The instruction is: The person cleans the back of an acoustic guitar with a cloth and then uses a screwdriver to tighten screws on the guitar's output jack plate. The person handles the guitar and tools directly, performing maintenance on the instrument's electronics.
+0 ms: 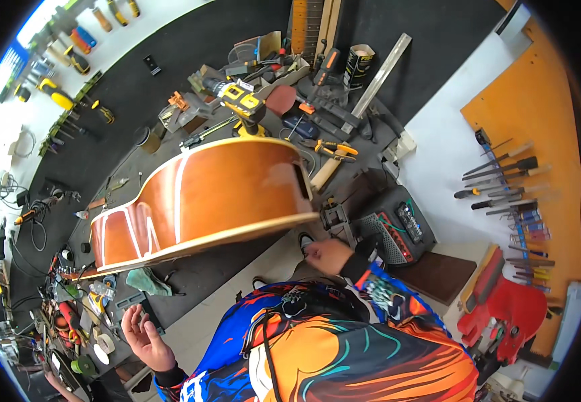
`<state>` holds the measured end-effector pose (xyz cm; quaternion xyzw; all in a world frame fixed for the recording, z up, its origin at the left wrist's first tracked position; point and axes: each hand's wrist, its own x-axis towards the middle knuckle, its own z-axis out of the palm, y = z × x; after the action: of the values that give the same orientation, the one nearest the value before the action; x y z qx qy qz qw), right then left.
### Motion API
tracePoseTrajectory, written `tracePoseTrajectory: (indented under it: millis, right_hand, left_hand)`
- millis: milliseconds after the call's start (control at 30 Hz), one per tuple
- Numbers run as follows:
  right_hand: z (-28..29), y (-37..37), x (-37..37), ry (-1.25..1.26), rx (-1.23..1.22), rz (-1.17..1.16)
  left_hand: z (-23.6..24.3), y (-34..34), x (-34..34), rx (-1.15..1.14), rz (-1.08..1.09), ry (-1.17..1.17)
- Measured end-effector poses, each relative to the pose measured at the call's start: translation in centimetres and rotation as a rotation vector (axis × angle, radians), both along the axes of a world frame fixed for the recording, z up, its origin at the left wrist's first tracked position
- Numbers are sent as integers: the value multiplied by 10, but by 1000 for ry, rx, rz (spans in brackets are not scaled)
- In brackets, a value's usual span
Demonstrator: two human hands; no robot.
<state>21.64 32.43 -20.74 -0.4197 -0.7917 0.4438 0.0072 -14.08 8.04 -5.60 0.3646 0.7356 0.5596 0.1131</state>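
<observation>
An orange-brown acoustic guitar body [203,197] with pale binding stands tilted on its side over the dark workbench [190,53]. Its neck end, with an open slot, points right. My right hand [327,256] sits just below that end with the fingers curled, and I cannot make out whether it touches the guitar or holds anything. My left hand [144,335] hangs at the lower left, palm up, fingers spread and empty, beside the bench's near edge. My bright patterned sleeves fill the lower middle.
A yellow cordless drill [243,100] and orange-handled pliers [334,147] lie behind the guitar among many tools. A green cloth [149,281] and a tape roll [106,343] lie at the left. A small amplifier [397,228] and a red guitar body [505,308] stand right; chisels [505,181] hang beyond.
</observation>
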Motion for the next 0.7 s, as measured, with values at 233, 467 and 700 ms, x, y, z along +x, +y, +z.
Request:
tracePoseTrajectory:
  millis: [233, 467, 700]
  right_hand:
    - [30, 142, 34, 188, 639, -389]
    - [0, 203, -25, 173, 597, -22]
    - [-21, 217, -64, 149, 560, 31]
  left_hand:
    - [45, 92, 62, 27, 10, 243]
    - [81, 129, 122, -38, 56, 424]
    - [92, 145, 144, -44, 146, 405]
